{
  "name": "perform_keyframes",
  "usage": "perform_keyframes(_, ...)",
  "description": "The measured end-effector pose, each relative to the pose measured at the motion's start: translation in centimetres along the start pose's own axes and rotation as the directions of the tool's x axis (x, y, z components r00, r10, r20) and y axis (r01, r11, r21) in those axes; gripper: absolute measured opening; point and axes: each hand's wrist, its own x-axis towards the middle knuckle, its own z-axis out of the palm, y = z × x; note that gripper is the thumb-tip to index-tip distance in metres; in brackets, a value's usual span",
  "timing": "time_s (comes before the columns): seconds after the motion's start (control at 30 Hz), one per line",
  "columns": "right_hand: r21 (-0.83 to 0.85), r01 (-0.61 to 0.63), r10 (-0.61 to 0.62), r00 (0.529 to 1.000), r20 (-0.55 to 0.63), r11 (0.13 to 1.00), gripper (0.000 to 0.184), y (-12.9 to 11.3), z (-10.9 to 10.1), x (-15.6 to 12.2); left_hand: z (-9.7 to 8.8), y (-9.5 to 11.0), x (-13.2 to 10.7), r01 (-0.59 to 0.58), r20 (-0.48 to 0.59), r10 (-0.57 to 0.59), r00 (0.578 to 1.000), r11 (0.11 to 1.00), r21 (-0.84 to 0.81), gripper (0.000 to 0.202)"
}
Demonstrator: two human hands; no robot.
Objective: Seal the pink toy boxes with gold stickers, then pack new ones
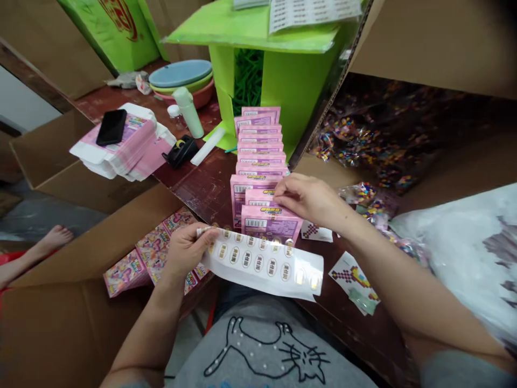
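Note:
My left hand (186, 250) is closed on the left end of a white sticker sheet (264, 268) dotted with small oval labels, held just above my lap. My right hand (310, 198) rests on top of the nearest pink box (270, 222), fingers curled and pressing on its upper edge. That box is the front one of a row of upright pink boxes (259, 144) running away from me along the dark red table (205, 188).
An open carton at left holds packed pink boxes (155, 253). A stack of flat pink cartons (129, 148) carries a black phone (111, 127). A tape dispenser (180, 151), a bottle (189, 112), bowls (181, 81) and a green box (291, 70) stand behind. A big carton at right holds bagged beads (363, 140). Pattern cards (355, 283) lie on the table.

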Motion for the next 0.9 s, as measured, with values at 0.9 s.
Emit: perform_keyframes(0.9,-0.134,-0.043,0.042,0.999,-0.012,0.99,0.011,1.4,2.1,5.5,-0.7,-3.3,4.0,0.148,-0.083,-0.163,0.983,0.976,-0.161,0.033)
